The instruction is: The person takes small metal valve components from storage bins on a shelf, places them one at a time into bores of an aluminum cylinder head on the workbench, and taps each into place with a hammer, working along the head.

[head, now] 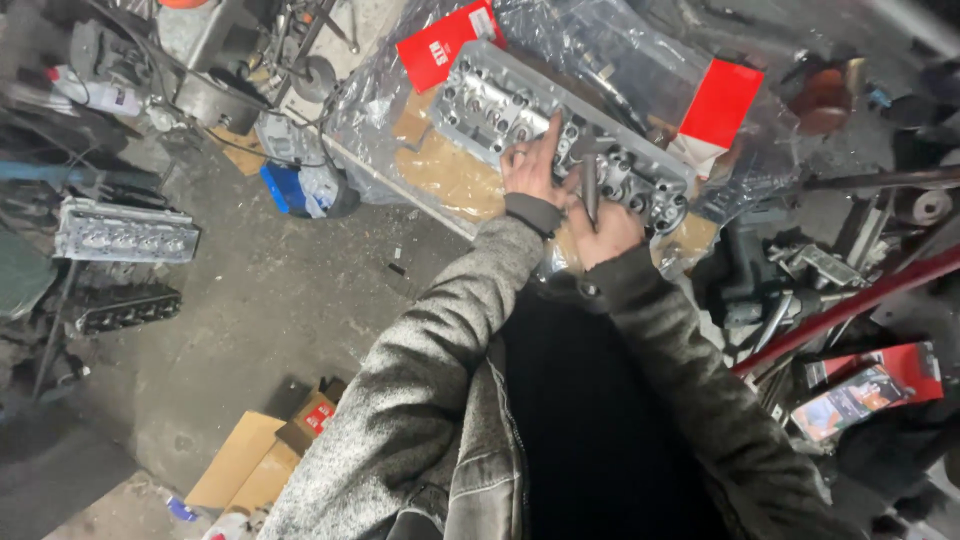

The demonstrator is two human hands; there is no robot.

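You had the grey metal cylinder head (560,150) lying lengthwise across the upper middle of the frame, on clear plastic sheeting (400,120) over brown cardboard (450,175), most likely so that its machined face stayed off the dirty worktop. It ran on a slant from upper left to right, with its valve side turned up toward you, which put every port within reach of both arms.

Your left hand (530,165) lay flat on the casting near its middle, fingers stretched toward the upper edge of the frame. Its grip was open and closed on nothing; it seemed to press down to steady the head. Your right hand (605,228) sat just below and to the right, its grip wrapped around the lower end of a slim metal tool (588,185) that stood nearly upright, tip touching the head between the two hands. Holding it low on the shaft probably gave you a firm push straight down. What the tip met I could not tell.

Two red cartons (720,100) lay at the upper edge, one at each end of the head. A second cylinder head (125,232) rested at the left of the frame on the concrete floor (270,310), well apart, and flattened cardboard boxes (260,460) lay on the floor at the lower left.
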